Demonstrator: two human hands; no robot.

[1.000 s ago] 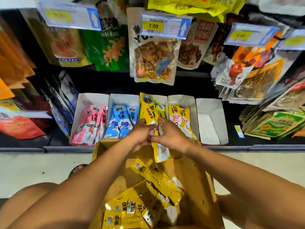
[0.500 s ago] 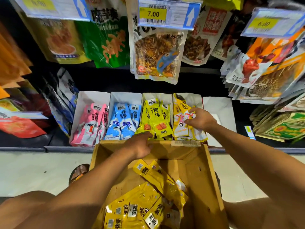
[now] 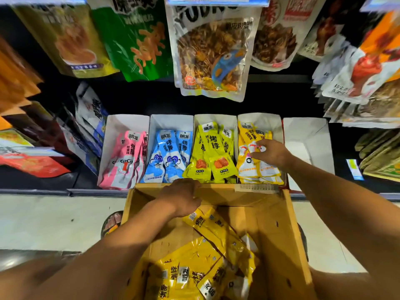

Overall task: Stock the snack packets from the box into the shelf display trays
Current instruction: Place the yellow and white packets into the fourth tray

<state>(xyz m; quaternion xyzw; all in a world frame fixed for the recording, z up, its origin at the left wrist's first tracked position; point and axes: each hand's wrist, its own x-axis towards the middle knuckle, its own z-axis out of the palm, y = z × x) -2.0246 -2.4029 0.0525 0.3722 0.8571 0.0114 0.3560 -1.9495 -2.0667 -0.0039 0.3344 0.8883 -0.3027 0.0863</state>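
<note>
Presently, left hand (image 3: 184, 198) tight round box rim (image 3: 218, 188), right hand (image 3: 271, 153) tight round yellow packets (image 3: 257, 169).

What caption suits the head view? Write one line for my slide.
Right hand holds yellow packets in the fourth display tray; left hand rests on the cardboard box rim.

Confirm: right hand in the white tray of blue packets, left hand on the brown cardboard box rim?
No. The head view shows the right hand in the white tray of orange-yellow packets; the left hand is on the brown cardboard box rim.
</note>
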